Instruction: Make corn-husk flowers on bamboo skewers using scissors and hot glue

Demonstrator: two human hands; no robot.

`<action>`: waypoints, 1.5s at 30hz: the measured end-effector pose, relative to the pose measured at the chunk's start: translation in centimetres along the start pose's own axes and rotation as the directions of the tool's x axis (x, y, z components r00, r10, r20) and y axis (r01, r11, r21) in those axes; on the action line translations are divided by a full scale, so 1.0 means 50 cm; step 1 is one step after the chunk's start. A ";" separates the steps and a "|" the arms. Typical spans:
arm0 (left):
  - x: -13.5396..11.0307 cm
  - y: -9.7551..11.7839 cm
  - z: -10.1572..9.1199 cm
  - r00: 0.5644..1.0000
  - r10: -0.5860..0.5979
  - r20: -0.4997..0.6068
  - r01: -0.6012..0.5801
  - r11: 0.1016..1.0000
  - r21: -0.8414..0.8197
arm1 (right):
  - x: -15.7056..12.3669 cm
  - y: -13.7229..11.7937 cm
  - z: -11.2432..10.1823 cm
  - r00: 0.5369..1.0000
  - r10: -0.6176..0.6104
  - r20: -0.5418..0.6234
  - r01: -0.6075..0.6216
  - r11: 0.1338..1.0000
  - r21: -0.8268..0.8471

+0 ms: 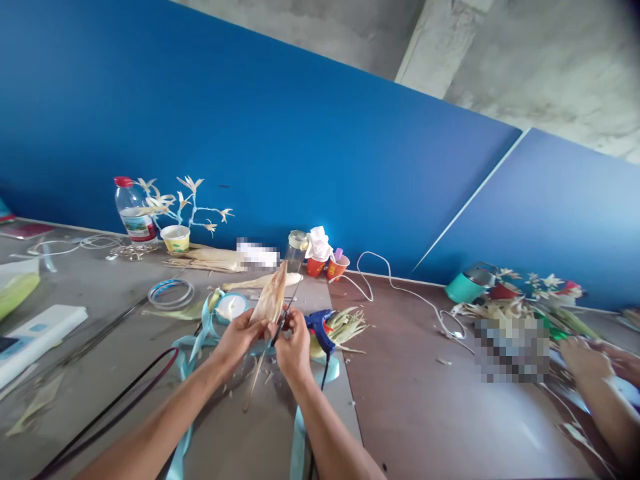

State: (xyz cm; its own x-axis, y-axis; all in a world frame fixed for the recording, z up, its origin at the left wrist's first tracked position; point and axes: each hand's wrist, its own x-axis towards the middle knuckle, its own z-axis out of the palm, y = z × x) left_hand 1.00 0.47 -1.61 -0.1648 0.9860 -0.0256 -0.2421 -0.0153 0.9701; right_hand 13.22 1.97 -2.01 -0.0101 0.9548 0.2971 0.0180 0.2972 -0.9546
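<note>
Blue partition (pixel 280 133) stands behind a tabletop (pixel 415 407), grey at left and brown at right. Close together near its front, the person's two hands work at one dried corn husk (pixel 270 299): the left hand (pixel 250 333) pinches its lower end, while the right hand (pixel 294 343) grips what look like dark-handled scissors (pixel 287 312) against it. Just right of them sits a blue glue gun (pixel 321 328), beside shredded husk strips (pixel 346 328). Pale blue ribbon (pixel 187 363) trails to the left, near a tape roll (pixel 171 293). Farther back, a yellow cup (pixel 176 240) holds husk flowers (pixel 190 183), next to a red-capped bottle (pixel 133 210). Far right, a co-worker's hand (pixel 585 360) shows near more husk pieces (pixel 505 313).
</note>
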 end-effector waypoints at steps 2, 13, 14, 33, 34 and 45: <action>-0.001 -0.003 -0.003 0.998 -0.013 0.067 0.018 0.997 -0.070 | 0.005 -0.001 0.000 0.997 0.078 0.001 -0.078 0.993 0.090; 0.000 -0.002 -0.017 0.989 -0.090 0.119 0.105 0.987 -0.125 | 0.015 0.003 -0.003 0.989 0.148 0.025 -0.150 0.960 0.235; -0.001 0.000 -0.017 0.987 -0.094 0.127 0.109 0.987 -0.122 | 0.015 0.005 -0.002 0.989 0.145 0.024 -0.147 0.960 0.238; 0.004 0.000 -0.011 0.986 0.119 0.117 -0.163 0.839 0.520 | 0.011 0.004 0.006 0.993 0.100 -0.064 -0.076 0.951 0.299; 0.004 0.001 -0.011 0.988 0.121 0.100 -0.155 0.845 0.512 | 0.009 0.000 0.005 0.994 0.090 -0.056 -0.070 0.954 0.292; 0.025 0.045 -0.056 0.965 0.211 -0.153 -0.147 0.925 0.351 | -0.007 -0.024 -0.021 0.974 -0.012 0.228 0.012 1.000 0.001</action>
State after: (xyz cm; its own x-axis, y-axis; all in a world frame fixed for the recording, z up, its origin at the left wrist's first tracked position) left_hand -2.42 1.19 -0.15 -0.3565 0.9233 0.1433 0.1362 -0.1003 0.9856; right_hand 14.23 1.30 -0.96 -0.2382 0.9250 0.2962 0.0173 0.3089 -0.9509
